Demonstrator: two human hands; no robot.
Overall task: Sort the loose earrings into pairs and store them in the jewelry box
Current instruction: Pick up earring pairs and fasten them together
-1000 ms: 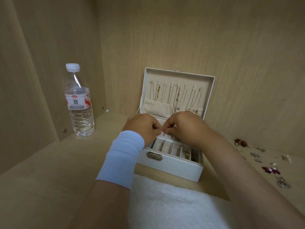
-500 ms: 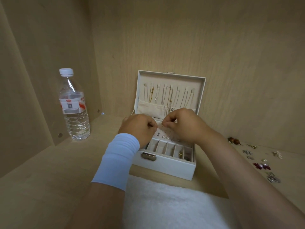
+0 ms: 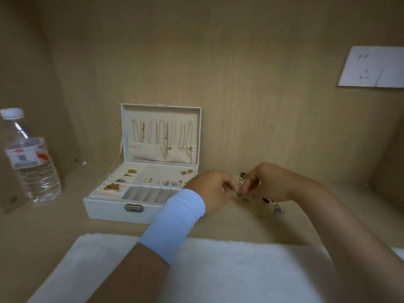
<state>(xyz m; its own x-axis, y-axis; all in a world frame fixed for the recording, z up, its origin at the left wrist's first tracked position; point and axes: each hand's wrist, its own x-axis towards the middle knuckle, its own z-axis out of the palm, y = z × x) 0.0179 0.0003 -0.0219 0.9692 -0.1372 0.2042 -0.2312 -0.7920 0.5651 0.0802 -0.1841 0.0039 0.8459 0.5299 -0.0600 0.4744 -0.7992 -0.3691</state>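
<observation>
The white jewelry box [image 3: 105, 206] stands open at centre left, with chains hanging in its lid and several earrings on its pegged panel [image 3: 161, 177]. To the right of the box, my left hand [image 3: 211, 190] and my right hand [image 3: 269, 182] meet fingertip to fingertip over the loose earrings [image 3: 277, 209] on the wooden shelf. Both hands pinch at something small between them; it is too small to make out. A brown earring [image 3: 242, 176] lies just behind my fingers.
A water bottle [image 3: 30, 158] stands at the far left against the side wall. A white towel [image 3: 218, 272] covers the shelf's front edge. A white socket plate [image 3: 376, 66] is on the back wall at upper right.
Both hands have left the jewelry box and moved right to the loose earrings. The view has swung right, so the box's tray is uncovered.
</observation>
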